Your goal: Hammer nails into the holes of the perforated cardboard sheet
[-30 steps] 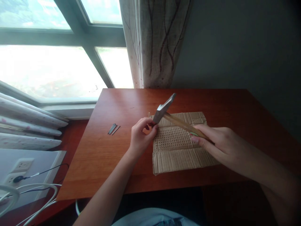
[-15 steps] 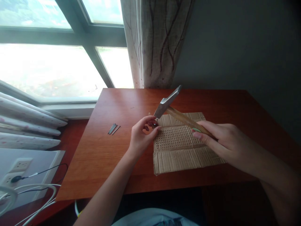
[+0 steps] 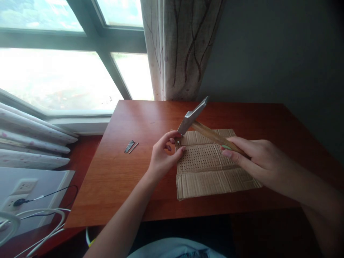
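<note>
My right hand is wrapped round the wooden handle of a hammer. The metal head points up and away, its lower end beside the fingertips of my left hand. My left hand is curled at the left edge of a flat cardboard sheet, thumb over the edge and index finger next to the hammer head. A small brownish thing with a shiny spot shows between those fingers; they hide most of it. Rows of small holes cover the sheet's middle band. Several nails lie on the table left of my left hand.
The reddish wooden table has its front edge close to my body. A curtain and a window stand behind it. At lower left are a wall socket with a plug and loose white cables.
The view has shifted slightly. The hammer and both hands keep nearly the same pose, and a little more of the small brownish thing shows between my left fingers.
</note>
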### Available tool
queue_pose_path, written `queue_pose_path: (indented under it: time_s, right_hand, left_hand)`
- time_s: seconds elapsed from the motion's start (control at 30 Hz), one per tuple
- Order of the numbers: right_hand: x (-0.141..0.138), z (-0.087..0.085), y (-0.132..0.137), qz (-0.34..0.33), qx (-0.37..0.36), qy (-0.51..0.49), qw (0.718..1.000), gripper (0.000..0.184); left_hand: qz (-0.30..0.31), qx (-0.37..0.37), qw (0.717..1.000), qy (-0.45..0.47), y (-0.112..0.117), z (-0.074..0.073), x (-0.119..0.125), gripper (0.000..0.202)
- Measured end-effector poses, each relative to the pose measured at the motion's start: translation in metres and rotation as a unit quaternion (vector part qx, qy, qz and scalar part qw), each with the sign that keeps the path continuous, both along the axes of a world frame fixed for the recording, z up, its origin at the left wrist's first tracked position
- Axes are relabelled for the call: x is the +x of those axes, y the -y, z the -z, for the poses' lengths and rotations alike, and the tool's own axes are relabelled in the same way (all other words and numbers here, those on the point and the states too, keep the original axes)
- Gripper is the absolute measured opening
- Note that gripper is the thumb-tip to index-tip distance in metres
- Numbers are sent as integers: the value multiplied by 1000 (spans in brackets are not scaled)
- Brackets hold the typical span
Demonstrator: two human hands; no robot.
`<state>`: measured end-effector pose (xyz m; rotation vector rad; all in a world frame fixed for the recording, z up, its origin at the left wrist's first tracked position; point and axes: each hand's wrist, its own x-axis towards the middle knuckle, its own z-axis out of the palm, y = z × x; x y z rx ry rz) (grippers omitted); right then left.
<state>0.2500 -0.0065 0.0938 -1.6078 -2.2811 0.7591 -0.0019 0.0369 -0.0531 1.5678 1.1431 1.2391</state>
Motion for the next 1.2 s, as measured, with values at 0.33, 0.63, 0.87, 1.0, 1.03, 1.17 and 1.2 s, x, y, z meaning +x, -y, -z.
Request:
queue_pose_path:
  time_s: [0.33,0.63,0.87,1.0,1.03,1.17,1.2]
  right_hand:
    - [4,-6,-7,11,-4,3,1000,34]
    - [5,-4,-11,2,-22,7,1000,35]
    - [3,-5,-10,-15,-40,21,999,35]
    - [3,-7,-12,-9,-23,20,999,36]
    - [3,-6,-13,-10,-23,19,999,36]
    - [2,-1,-15,-21,-41,23,999,36]
    - [2,0,-15,-24,-45,26,998,37]
  left_hand:
    - [0,-5,1000,2,2,-4,0,49]
    - [0,-18,1000,5,3,-6,0,47]
    - [2,-24,1000,3,3,-4,1,45]
    - [-2,-14,1000,9,3,-1,1,47]
    - [-3,-13,1000,10,3,-1,1,48]
    - [-4,-22,1000,6,3,-3,1,47]
    - [-5,-25,1000,5,3,-3,1,47]
